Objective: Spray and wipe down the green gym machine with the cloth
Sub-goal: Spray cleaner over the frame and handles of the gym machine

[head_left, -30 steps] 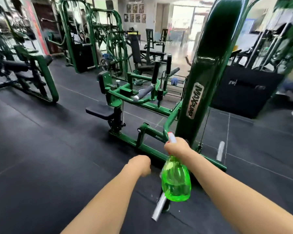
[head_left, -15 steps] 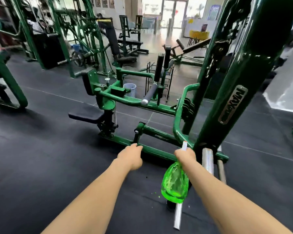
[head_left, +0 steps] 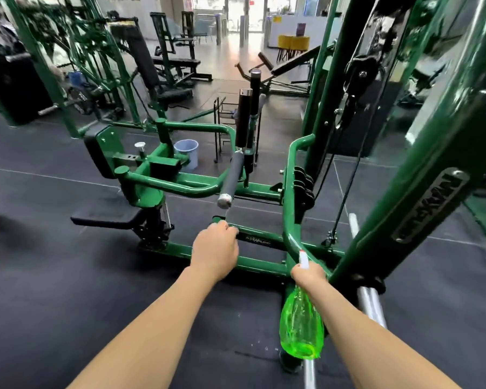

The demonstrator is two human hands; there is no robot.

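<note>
The glossy green steel gym machine (head_left: 253,189) stands just ahead of me, my right hand (head_left: 309,275) gripping the translucent green plastic spray bottle (head_left: 300,329), my left hand (head_left: 215,249) curled, cloth unseen; spraying its low frame seems next.

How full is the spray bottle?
Nearly empty, it seems: the spray bottle hanging from the right hand looks see-through green almost throughout; no clear liquid line shows.

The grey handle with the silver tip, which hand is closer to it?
Left. The left hand is just below the handle's silver tip. The right hand, gripping the green spray bottle, is lower and further to the right.
</note>
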